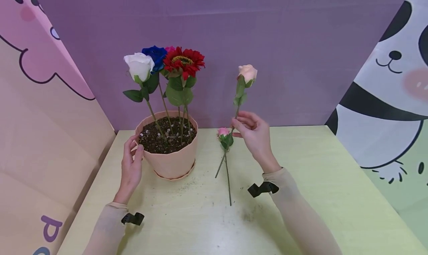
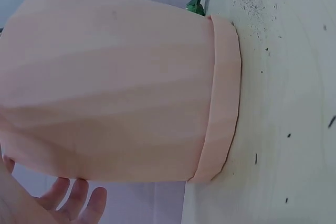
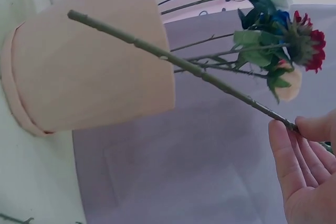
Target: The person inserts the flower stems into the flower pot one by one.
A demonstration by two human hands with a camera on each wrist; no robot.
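My right hand [image 1: 254, 134] pinches the green stem [image 3: 210, 78] of a peach rose [image 1: 247, 73] between thumb and fingers. The bloom points up, and the stem slants down to the left, in front of the pot in the right wrist view. At the left side of a pale pink flower pot [image 1: 170, 164], my left hand [image 1: 131, 169] rests its fingers and thumb against the wall near the rim. In the dark soil [image 1: 155, 140] stand a white rose [image 1: 139, 66], a blue rose [image 1: 155, 56], a red sunflower-like bloom [image 1: 184, 61] and a partly hidden bright pink flower [image 1: 169, 48].
A pink rose [image 1: 223, 132] lies on the pale table [image 1: 301, 173], its stem crossing the held one in the head view. Soil crumbs [image 1: 188, 186] are scattered before the pot. A purple backdrop [image 1: 284, 43] rises behind, with printed cloth at both sides.
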